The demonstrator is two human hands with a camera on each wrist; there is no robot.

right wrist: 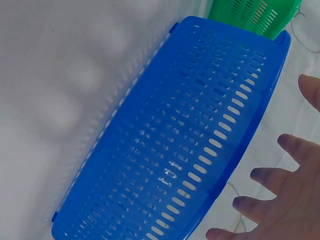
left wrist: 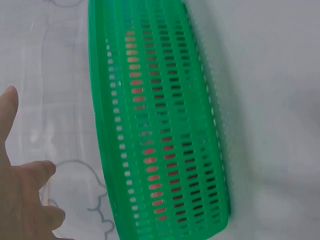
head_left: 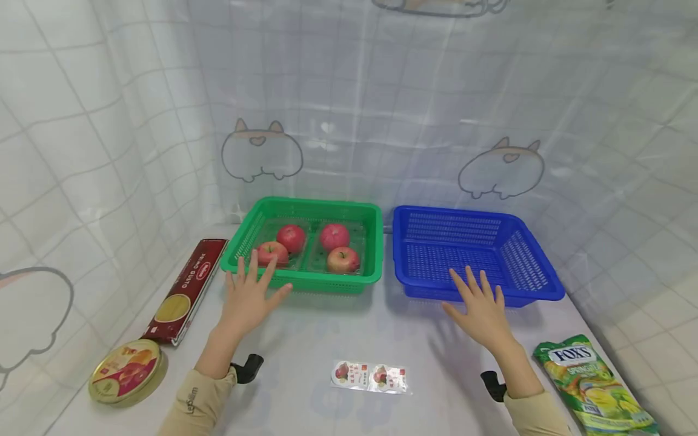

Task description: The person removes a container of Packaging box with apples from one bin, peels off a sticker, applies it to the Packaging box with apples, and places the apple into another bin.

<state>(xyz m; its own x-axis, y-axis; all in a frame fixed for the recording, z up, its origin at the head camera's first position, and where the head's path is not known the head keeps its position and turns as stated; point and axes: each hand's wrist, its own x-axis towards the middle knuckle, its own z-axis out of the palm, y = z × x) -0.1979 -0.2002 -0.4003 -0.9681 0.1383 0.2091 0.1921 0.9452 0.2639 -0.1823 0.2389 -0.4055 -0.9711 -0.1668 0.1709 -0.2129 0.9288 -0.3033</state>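
- Two hands hovered over the white table (head_left: 349, 327), each in front of a basket: the left hand (head_left: 248, 297) at the near left corner of the green basket (head_left: 305, 281), the right hand (head_left: 482, 309) at the near wall of the blue basket (head_left: 537, 272).
- Both hands were spread flat, fingers straight, gripping nothing (whether the fingertips touched the rims, I could not tell).
- Four red apples (head_left: 291, 237) sat in a clear tray inside the green basket; the blue basket, just right of it, held nothing visible.
- Judged from this, reaching for an apple would go best with the left hand lifted clear over the near rim, then closed from above around one fruit, not pressing on the thin tray.
- A pasta box (head_left: 188, 287) and a round tin (head_left: 126, 370) lay at the near left, a sticker strip (head_left: 369, 376) near the middle, a candy bag (head_left: 591, 381) at the near right.
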